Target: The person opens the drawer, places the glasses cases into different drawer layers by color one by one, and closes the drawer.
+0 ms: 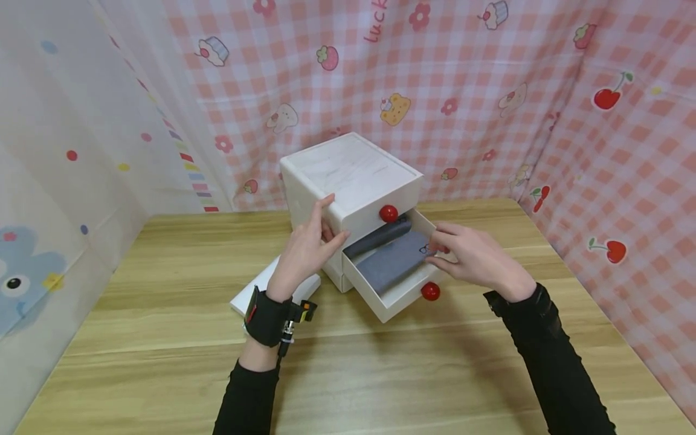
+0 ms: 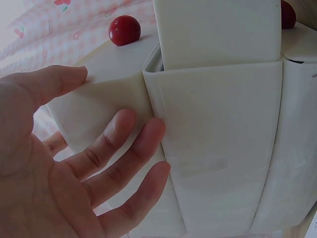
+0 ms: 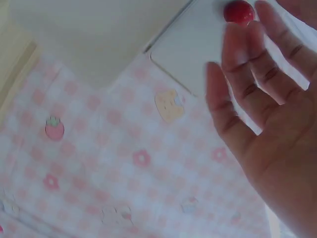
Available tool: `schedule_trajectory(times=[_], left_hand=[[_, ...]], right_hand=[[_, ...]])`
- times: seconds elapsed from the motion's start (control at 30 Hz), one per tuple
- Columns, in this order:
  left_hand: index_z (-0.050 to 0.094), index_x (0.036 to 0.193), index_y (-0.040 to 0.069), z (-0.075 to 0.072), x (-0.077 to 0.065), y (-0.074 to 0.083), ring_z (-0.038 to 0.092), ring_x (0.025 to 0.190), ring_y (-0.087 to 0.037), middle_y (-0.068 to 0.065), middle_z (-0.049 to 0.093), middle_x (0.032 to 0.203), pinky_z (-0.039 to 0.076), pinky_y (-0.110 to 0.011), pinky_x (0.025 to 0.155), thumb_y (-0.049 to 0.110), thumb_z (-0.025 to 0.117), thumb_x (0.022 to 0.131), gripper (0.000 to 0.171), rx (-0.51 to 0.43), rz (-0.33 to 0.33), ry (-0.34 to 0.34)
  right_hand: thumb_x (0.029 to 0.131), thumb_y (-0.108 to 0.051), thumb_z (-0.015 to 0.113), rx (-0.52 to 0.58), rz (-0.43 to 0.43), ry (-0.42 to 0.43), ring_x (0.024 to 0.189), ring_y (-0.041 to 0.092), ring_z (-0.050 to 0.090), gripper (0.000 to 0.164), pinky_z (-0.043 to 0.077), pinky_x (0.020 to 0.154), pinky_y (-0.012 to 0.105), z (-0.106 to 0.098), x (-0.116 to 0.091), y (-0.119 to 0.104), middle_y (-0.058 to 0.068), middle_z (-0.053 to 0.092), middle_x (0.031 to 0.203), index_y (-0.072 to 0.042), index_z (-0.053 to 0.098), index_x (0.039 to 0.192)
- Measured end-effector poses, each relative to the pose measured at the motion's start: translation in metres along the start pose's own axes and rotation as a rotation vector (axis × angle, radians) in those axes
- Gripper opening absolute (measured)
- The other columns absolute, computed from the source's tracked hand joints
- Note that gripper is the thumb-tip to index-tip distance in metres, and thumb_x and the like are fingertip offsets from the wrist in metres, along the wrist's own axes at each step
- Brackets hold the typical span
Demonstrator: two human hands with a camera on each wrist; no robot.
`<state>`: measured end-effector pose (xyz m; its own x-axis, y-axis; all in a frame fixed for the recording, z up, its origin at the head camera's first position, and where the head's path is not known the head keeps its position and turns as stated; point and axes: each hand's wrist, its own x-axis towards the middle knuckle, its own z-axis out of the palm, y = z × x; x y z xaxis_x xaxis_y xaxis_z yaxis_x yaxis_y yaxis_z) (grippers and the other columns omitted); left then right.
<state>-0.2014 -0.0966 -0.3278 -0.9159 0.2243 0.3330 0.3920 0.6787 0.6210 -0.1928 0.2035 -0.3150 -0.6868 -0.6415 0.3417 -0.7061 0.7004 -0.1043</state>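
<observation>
A small white drawer cabinet point(image 1: 353, 172) stands on the table with its middle drawer point(image 1: 405, 302) pulled out. Inside lie a grey-blue pouch point(image 1: 394, 257) printed with a pair of glasses and a dark, rounded case point(image 1: 377, 237). My left hand point(image 1: 304, 251) is at the cabinet's front left corner; in the left wrist view its thumb touches the front edge and the other fingers spread along the side. My right hand point(image 1: 473, 257) hovers over the drawer's right wall, fingertips close to the pouch's printed end. In the right wrist view its fingers point(image 3: 242, 84) are loosely bent, with nothing visible between them.
Red round knobs mark the upper drawer point(image 1: 388, 213) and the pulled-out drawer's front. A flat white box point(image 1: 263, 281) lies left of the cabinet, partly behind my left wrist. A pink checked curtain point(image 1: 348, 90) hangs close behind the wooden table point(image 1: 380, 374).
</observation>
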Motion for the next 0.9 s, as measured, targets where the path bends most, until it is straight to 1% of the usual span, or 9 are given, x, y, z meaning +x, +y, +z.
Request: schedule_trajectory(times=[0.07,0.17,0.27,0.37,0.43,0.6,0.67,0.8,0.9], left_hand=[[0.029,0.146,0.014,0.0,0.0,0.0,0.054,0.062,-0.016,-0.008,0.063,0.078,0.037,-0.024,0.058,0.03,0.063,0.091,0.067,0.003,0.0,0.006],[0.029,0.146,0.014,0.0,0.0,-0.001,0.054,0.062,-0.016,-0.008,0.063,0.077,0.037,-0.024,0.057,0.03,0.063,0.091,0.067,0.003,0.001,0.01],[0.029,0.146,0.014,0.0,0.0,-0.001,0.054,0.062,-0.016,-0.008,0.063,0.077,0.038,-0.024,0.057,0.03,0.064,0.091,0.067,0.001,0.003,0.01],[0.029,0.146,0.014,0.0,-0.001,0.0,0.054,0.062,-0.016,-0.008,0.063,0.077,0.037,-0.024,0.057,0.03,0.063,0.091,0.067,-0.003,0.005,0.01],[0.029,0.146,0.014,0.001,-0.001,0.0,0.054,0.062,-0.016,-0.008,0.063,0.077,0.037,-0.024,0.057,0.03,0.063,0.091,0.067,-0.004,0.007,0.01],[0.029,0.146,0.014,0.001,0.0,0.0,0.054,0.061,-0.016,-0.007,0.063,0.077,0.037,-0.024,0.056,0.03,0.062,0.092,0.066,-0.008,0.007,0.008],[0.029,0.146,0.014,0.001,0.0,0.0,0.053,0.06,-0.015,-0.007,0.063,0.077,0.037,-0.024,0.056,0.031,0.063,0.091,0.067,-0.008,0.008,0.008],[0.029,0.147,0.014,0.001,0.0,-0.001,0.053,0.059,-0.014,-0.007,0.063,0.077,0.037,-0.024,0.056,0.031,0.063,0.091,0.068,-0.005,0.009,0.008],[0.029,0.146,0.014,0.001,0.0,-0.001,0.053,0.059,-0.015,-0.007,0.063,0.077,0.037,-0.024,0.055,0.031,0.063,0.091,0.067,-0.005,0.011,0.012]], right_hand=[[0.08,-0.023,0.076,-0.022,0.03,-0.015,0.055,0.003,0.044,0.022,0.034,0.05,0.02,-0.003,-0.006,-0.003,-0.006,0.051,0.066,-0.017,0.057,0.069],[0.08,-0.031,0.075,-0.015,0.1,-0.111,0.048,0.001,0.037,0.027,0.027,0.046,0.019,-0.006,-0.012,-0.006,-0.01,0.043,0.054,-0.018,0.058,0.063],[0.079,-0.04,0.075,0.002,0.176,-0.227,0.049,0.001,0.04,0.027,0.03,0.046,0.019,-0.004,-0.016,-0.009,-0.011,0.046,0.053,-0.018,0.066,0.066],[0.077,-0.042,0.075,0.014,0.21,-0.278,0.054,0.003,0.044,0.027,0.032,0.048,0.021,0.0,-0.018,-0.01,-0.009,0.052,0.058,-0.016,0.069,0.072],[0.077,-0.04,0.076,0.008,0.203,-0.28,0.057,0.004,0.046,0.026,0.033,0.05,0.021,0.004,-0.018,-0.011,-0.009,0.054,0.06,-0.017,0.07,0.07],[0.078,-0.032,0.077,0.025,0.139,-0.258,0.062,0.002,0.055,0.015,0.04,0.054,0.021,0.011,-0.015,-0.014,-0.009,0.064,0.067,-0.019,0.072,0.071],[0.076,-0.033,0.078,0.019,0.127,-0.241,0.063,0.002,0.055,0.015,0.04,0.054,0.021,0.013,-0.015,-0.015,-0.01,0.065,0.067,-0.021,0.072,0.07],[0.072,-0.037,0.081,-0.033,0.123,-0.208,0.056,0.002,0.045,0.023,0.032,0.048,0.02,0.016,-0.014,-0.017,-0.012,0.055,0.057,-0.021,0.067,0.063],[0.071,-0.035,0.082,-0.069,0.11,-0.187,0.053,0.004,0.04,0.026,0.028,0.047,0.02,0.017,-0.013,-0.017,-0.01,0.048,0.055,-0.019,0.064,0.062]])
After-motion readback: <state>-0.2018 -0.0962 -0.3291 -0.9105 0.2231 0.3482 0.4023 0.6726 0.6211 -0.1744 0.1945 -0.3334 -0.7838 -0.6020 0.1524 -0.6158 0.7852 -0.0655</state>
